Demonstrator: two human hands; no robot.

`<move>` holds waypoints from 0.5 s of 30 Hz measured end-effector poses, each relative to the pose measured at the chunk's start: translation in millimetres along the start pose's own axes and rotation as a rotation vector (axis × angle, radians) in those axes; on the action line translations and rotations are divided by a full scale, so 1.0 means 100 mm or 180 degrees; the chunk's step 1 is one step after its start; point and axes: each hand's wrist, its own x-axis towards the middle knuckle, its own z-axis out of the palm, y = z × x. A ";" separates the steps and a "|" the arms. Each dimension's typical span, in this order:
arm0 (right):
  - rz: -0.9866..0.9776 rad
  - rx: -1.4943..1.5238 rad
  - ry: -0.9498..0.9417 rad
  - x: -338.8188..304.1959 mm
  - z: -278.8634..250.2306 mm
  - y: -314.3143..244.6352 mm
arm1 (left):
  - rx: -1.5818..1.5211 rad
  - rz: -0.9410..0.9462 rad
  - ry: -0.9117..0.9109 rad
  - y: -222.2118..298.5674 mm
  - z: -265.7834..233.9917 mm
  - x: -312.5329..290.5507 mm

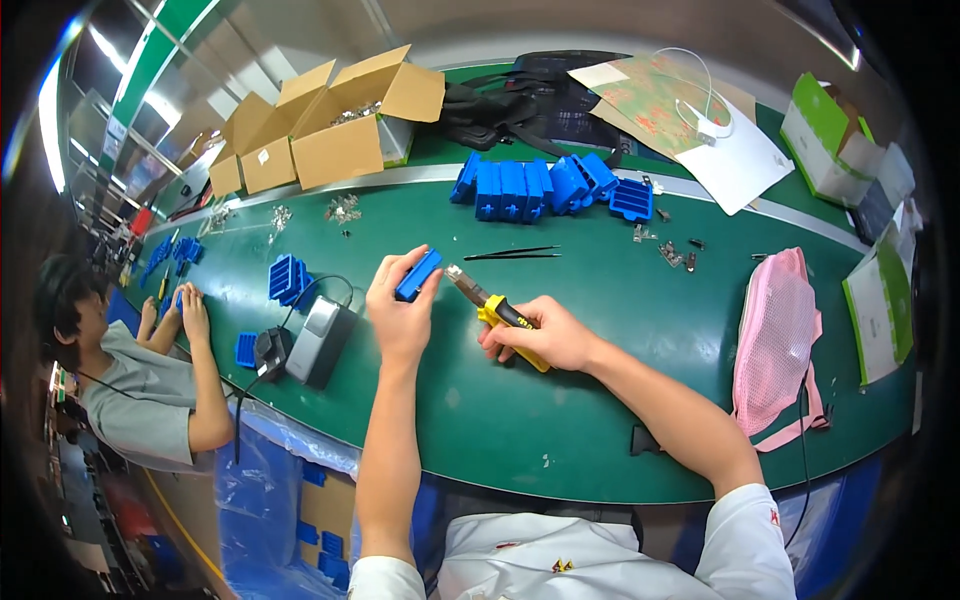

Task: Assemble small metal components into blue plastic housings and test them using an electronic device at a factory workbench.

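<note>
Between the fingers and thumb of my left hand [398, 310], I hold a small blue plastic case [418, 276] up over the green table. My right hand [545, 335] is wrapped round yellow-and-black pliers [508, 313]. Their jaws point up and left toward the case, with a small gap between the two. A small silvery bit shows at the jaw tips, too small to make out. Beyond my hands lie black tweezers [513, 253]. A row of blue plastic cases [512, 190] stands farther back, and a slotted blue case [631, 200] sits at its right end.
Small metal parts [671, 254] lie right of the tweezers. A pink mesh bag [778, 340] rests at the right. At left stand a grey box-shaped device [321, 340] with cables and more blue cases [288, 279]. Open cardboard boxes [340, 150] are behind. A co-worker [145, 390] sits at left.
</note>
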 end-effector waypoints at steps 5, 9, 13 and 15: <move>-0.0057 -0.0005 0.0024 0.00 -0.01 0.00 | -0.0191 -0.0177 -0.0081 0.02 0.06 -0.05; 0.0054 -0.0101 -0.0086 -0.01 -0.04 -0.03 | -0.0226 -0.0171 0.0056 0.01 0.05 -0.06; -0.0038 0.0049 -0.0177 -0.01 -0.06 -0.02 | -0.0109 -0.0052 0.0146 -0.02 0.02 -0.05; -0.0009 0.0024 -0.0215 -0.02 -0.06 -0.04 | -0.0109 -0.0110 0.0132 -0.02 0.01 -0.06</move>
